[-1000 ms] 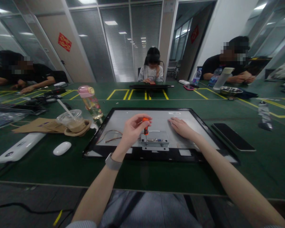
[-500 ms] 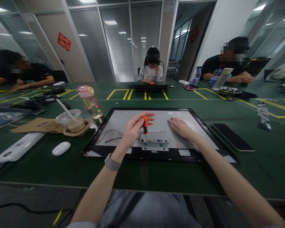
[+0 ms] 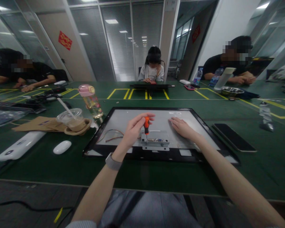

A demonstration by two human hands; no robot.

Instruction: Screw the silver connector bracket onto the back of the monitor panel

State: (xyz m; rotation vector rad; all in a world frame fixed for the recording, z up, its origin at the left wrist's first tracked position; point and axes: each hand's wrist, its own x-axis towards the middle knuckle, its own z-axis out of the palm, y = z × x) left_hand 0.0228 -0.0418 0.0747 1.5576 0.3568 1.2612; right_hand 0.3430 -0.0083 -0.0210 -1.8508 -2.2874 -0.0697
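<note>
My left hand (image 3: 134,128) is closed around the handle of an orange and black screwdriver (image 3: 146,124). The tool stands almost upright, its tip at the left end of a metal bracket with connector ports (image 3: 156,145). That bracket sits near the front edge of a black-framed display panel (image 3: 114,114) lying on the table. Flat on the panel's pale back rests my right hand (image 3: 181,127), fingers stretched out and holding nothing. Thin coloured wires (image 3: 112,137) lie on the panel left of my left hand. The exact spot under the tip is too small to make out.
Left of the panel are a lidded drink cup (image 3: 73,118), a pink-topped bottle (image 3: 91,101), a white earbud case (image 3: 62,147) and a white power bank (image 3: 21,145). A black phone (image 3: 234,136) lies to the right. People sit across the green table (image 3: 161,177).
The screwdriver looks slightly more upright in my left hand. My right hand stays in place on the panel. The whole view has shifted slightly.
</note>
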